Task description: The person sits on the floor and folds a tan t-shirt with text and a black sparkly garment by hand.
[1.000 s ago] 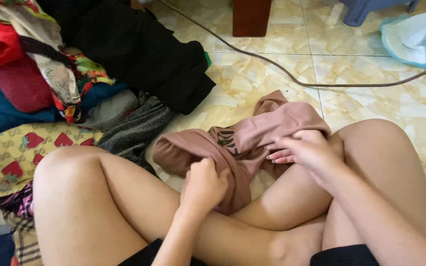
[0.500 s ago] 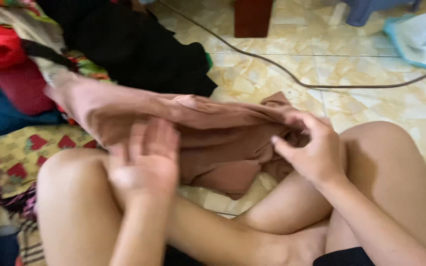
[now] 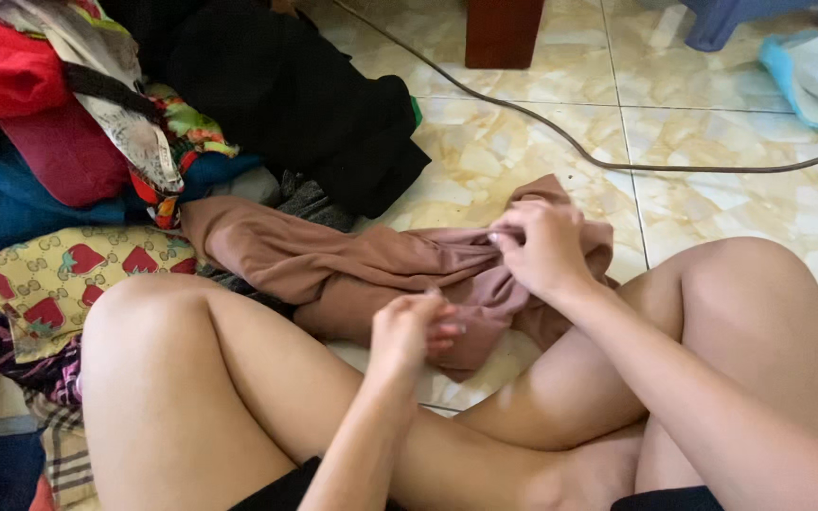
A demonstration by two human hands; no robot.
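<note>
Lowered since a moment ago, the left hand (image 3: 407, 333) is gripping the dusty-pink soft cloth garment (image 3: 333, 260) at six o'clock, fingers curled; the right hand (image 3: 542, 248) is pinching its bunched edge at twelve o'clock above crossed legs (image 3: 191, 378).

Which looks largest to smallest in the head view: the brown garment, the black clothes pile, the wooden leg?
1. Black clothes pile and brown garment: look alike in size, so unranked.
2. Wooden leg: smallest, though farther away and cut off.

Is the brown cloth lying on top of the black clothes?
No, the brown cloth lies on the floor tiles and legs, beside the black clothes.
</note>
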